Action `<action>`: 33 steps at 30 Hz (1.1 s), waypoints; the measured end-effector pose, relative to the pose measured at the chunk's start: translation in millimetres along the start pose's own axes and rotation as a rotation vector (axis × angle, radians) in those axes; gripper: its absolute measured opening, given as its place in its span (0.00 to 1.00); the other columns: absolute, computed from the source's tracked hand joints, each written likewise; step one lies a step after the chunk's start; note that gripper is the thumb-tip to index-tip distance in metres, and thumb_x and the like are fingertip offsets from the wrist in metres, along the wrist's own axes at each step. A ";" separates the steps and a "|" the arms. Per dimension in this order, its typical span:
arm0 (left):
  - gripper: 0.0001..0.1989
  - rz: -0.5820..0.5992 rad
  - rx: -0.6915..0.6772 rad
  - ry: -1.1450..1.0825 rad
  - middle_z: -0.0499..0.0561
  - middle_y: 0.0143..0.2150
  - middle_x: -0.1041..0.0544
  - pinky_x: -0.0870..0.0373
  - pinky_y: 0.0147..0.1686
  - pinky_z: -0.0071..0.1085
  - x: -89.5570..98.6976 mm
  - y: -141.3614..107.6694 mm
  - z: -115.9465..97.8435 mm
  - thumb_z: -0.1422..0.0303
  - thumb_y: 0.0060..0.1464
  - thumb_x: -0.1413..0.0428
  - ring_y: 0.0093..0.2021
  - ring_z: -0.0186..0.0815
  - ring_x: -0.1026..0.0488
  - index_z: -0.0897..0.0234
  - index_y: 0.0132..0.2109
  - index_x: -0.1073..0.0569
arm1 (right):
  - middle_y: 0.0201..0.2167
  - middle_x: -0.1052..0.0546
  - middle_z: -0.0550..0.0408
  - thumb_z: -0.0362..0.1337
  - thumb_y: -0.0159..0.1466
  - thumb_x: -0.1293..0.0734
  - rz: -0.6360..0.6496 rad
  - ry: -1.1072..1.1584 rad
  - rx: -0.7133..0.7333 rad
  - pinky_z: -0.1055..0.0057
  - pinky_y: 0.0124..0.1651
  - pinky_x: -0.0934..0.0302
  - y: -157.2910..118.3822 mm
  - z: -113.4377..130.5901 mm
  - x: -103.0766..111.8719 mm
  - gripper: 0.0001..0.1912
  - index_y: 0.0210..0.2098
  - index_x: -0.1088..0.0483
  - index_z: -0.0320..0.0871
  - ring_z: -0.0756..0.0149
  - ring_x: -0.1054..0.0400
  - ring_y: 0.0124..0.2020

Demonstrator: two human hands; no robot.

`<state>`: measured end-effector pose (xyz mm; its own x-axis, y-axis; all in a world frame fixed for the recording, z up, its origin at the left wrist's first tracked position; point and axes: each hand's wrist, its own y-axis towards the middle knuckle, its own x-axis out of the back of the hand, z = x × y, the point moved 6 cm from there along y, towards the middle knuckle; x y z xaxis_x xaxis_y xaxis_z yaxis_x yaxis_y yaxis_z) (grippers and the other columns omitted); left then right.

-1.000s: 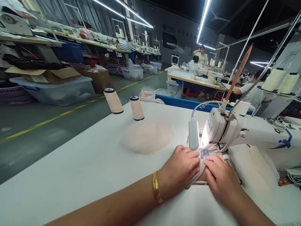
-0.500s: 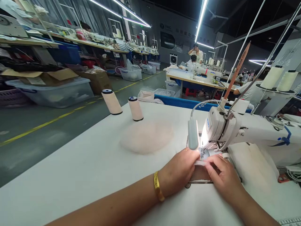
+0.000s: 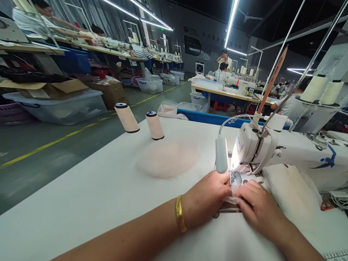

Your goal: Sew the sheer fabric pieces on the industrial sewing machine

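A white sewing machine (image 3: pixel 288 146) stands at the right, its lamp lighting the needle area. My left hand (image 3: pixel 208 195), with a gold bangle at the wrist, is closed on a thin whitish fabric (image 3: pixel 232 199) just left of the presser foot. From the right, my right hand (image 3: pixel 257 203) pinches the same fabric with bent fingers, close in front of the foot. The two hands nearly meet. Sheer pale fabric (image 3: pixel 292 192) lies under the machine arm, and another pale round piece (image 3: pixel 168 157) rests on the white table (image 3: pixel 95 203).
Two pale thread cones (image 3: pixel 154 125) stand near the table's far edge. A grey lamp head (image 3: pixel 222 154) hangs beside the needle area. Thread cones on a stand (image 3: pixel 314 89) are at the right. Other people sit at machines beyond, and plastic bins (image 3: pixel 57 107) line the aisle.
My right hand has shifted slightly, its fingers now more curled over the fabric, which looks more bunched. At the far left, a person has leaned into view with arms stretched out.
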<state>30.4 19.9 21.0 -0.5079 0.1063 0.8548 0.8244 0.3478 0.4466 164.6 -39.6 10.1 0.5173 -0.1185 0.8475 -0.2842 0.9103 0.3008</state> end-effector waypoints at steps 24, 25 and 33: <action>0.10 0.059 -0.054 0.083 0.48 0.34 0.22 0.40 0.37 0.35 -1.1 -8.6 -10.3 0.83 0.53 0.44 0.35 0.37 0.29 0.63 0.32 0.29 | 0.34 0.25 0.56 0.26 0.71 0.42 0.048 -0.234 0.087 0.64 0.36 0.43 0.2 -0.2 -7.1 0.12 0.38 0.32 0.47 0.61 0.32 0.35; 0.10 0.061 -0.056 0.086 0.48 0.34 0.22 0.40 0.38 0.35 -1.2 -9.1 -10.7 0.83 0.53 0.45 0.35 0.37 0.29 0.63 0.32 0.29 | 0.34 0.25 0.56 0.26 0.71 0.42 0.042 -0.238 0.095 0.64 0.36 0.43 0.1 -0.2 -6.9 0.12 0.38 0.31 0.47 0.61 0.32 0.35; 0.10 0.068 -0.054 0.090 0.48 0.34 0.22 0.39 0.39 0.36 -1.2 -8.5 -9.9 0.83 0.52 0.45 0.34 0.36 0.30 0.63 0.32 0.29 | 0.31 0.25 0.54 0.28 0.72 0.42 -0.036 -0.268 0.140 0.66 0.35 0.41 1.4 0.3 -3.2 0.13 0.37 0.29 0.48 0.61 0.31 0.34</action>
<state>26.5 7.6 18.9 -0.4283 0.0432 0.9026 0.8695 0.2915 0.3987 162.4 -38.1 7.9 0.3027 -0.2677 0.9147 -0.3876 0.8422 0.3747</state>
